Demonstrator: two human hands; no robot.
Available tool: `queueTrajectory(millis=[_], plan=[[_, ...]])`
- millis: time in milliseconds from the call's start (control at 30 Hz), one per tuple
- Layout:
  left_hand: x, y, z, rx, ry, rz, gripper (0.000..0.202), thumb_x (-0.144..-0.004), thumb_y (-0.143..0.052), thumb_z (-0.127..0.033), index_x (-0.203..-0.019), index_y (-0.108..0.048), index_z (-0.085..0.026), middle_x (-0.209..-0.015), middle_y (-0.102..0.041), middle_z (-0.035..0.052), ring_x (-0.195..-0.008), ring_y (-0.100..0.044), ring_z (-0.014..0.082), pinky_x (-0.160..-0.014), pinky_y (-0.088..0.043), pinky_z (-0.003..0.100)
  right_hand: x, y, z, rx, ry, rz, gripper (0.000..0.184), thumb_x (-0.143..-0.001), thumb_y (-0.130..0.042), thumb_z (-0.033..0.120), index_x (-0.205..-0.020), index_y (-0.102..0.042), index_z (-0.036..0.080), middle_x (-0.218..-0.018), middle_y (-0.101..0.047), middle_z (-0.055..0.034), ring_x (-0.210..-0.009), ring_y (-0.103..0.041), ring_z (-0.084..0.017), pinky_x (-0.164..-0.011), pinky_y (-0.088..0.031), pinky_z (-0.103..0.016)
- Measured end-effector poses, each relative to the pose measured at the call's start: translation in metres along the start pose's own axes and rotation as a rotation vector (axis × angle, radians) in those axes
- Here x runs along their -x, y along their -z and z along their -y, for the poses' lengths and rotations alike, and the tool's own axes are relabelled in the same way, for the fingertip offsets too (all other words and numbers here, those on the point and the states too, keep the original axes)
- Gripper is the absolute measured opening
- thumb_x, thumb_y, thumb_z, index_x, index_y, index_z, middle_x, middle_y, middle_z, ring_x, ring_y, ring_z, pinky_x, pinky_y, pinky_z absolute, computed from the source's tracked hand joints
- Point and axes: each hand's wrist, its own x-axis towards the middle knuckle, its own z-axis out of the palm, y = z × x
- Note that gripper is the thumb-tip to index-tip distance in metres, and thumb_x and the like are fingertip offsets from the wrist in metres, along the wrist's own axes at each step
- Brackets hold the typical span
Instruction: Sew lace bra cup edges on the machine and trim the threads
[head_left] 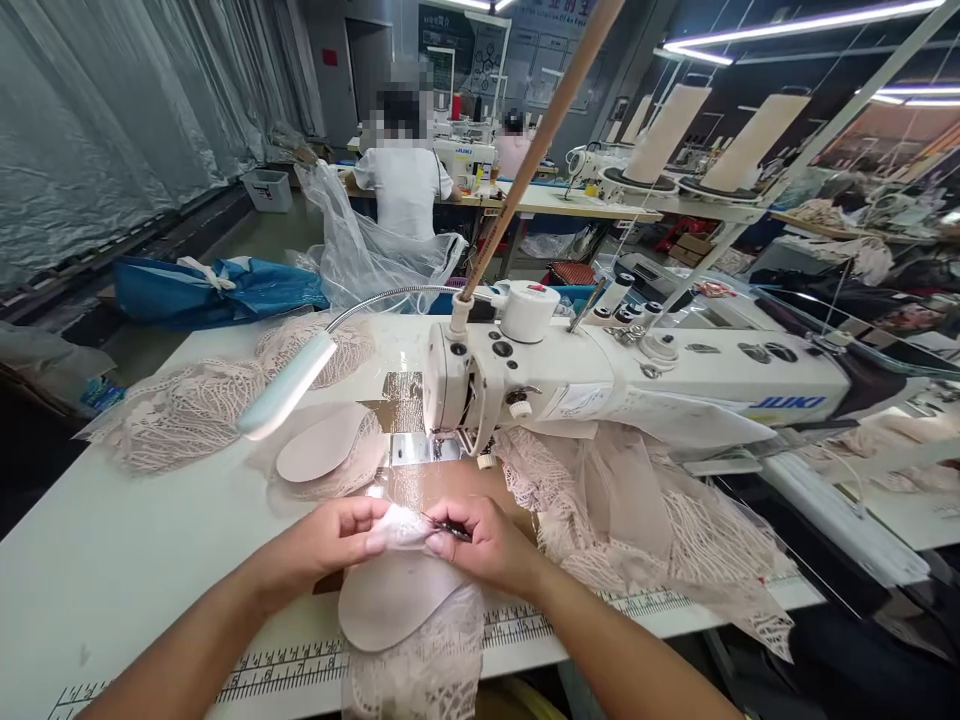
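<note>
My left hand pinches a gathered edge of pale pink lace fabric, lit brightly in front of the sewing machine's needle area. In my right hand is a small dark pointed tool, its tip against that fabric; its exact kind is partly hidden by my fingers. Below both hands hangs a smooth beige moulded cup with lace spilling over the table's front edge. Just beyond, the white sewing machine stands with its metal needle plate behind the held fabric.
Another cup on lace lies left of the needle plate, near lace piles. A lamp on a bendy neck overhangs them. More lace is heaped at right. A printed ruler runs along the front; a person sits beyond.
</note>
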Motion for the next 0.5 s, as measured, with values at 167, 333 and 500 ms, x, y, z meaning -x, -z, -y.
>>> queueTrajectory(millis=[167,333,500], plan=[[-0.015,-0.016,0.011,0.165,-0.002,-0.1,0.035,-0.072,-0.073,-0.047,-0.077,-0.06,-0.014,-0.057,-0.051,-0.0038,-0.048,-0.038,0.0072,-0.044,-0.026,0.018,0.005,0.001,-0.001,0.035,-0.074,0.007,0.018,-0.083,-0.062,0.03,-0.097,-0.063,0.019,-0.08,-0.06,0.0007,-0.071,-0.053,-0.013,-0.063,-0.039,-0.023],[-0.014,-0.019,0.01,0.055,-0.093,-0.136,0.036,-0.076,-0.069,-0.048,-0.075,-0.062,-0.012,-0.064,-0.054,-0.0007,-0.056,-0.043,0.01,-0.049,-0.03,0.02,0.003,0.011,0.0,0.089,-0.042,-0.053,0.026,-0.09,-0.052,0.037,-0.107,-0.06,0.02,-0.084,-0.062,-0.0013,-0.072,-0.055,-0.014,-0.063,-0.041,-0.024],[-0.013,-0.021,0.006,-0.055,-0.132,-0.127,0.036,-0.081,-0.063,-0.048,-0.08,-0.068,-0.012,-0.079,-0.064,0.0056,-0.071,-0.053,0.0164,-0.06,-0.039,0.024,-0.002,0.011,0.011,0.154,-0.133,-0.001,0.017,-0.083,-0.06,0.026,-0.098,-0.065,0.021,-0.073,-0.062,0.0023,-0.067,-0.055,-0.013,-0.06,-0.04,-0.022]])
